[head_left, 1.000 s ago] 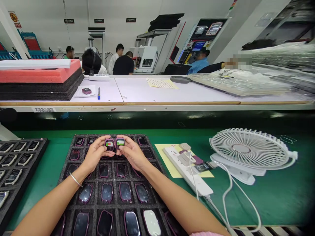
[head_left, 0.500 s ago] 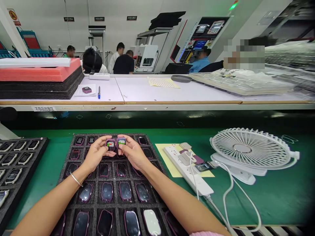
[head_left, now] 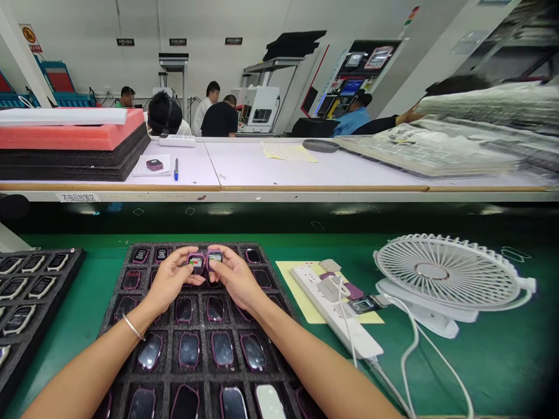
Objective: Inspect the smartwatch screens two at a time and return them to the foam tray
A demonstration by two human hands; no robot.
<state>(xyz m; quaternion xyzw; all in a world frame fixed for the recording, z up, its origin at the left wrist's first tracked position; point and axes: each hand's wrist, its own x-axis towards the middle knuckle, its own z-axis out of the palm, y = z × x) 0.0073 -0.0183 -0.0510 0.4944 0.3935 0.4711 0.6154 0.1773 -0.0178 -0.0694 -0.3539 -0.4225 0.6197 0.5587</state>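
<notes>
Purple watch [head_left: 196, 263] still clamped in grip of left hand [head_left: 168, 283], second watch [head_left: 213, 259] likewise in right hand [head_left: 236, 280].

Around the left hand [head_left: 168, 282] and right hand [head_left: 236, 279], each closed on a watch [head_left: 196, 262] above the full foam tray [head_left: 171, 329], bare green surface [head_left: 87, 302] opens at 9 o'clock before the second tray [head_left: 59, 288] and at 12 o'clock up to the raised shelf [head_left: 279, 192]. At 3 o'clock the power strip [head_left: 336, 314], white cable [head_left: 410, 349] and fan [head_left: 445, 273] block the way, with open surface beyond at 4 o'clock
</notes>
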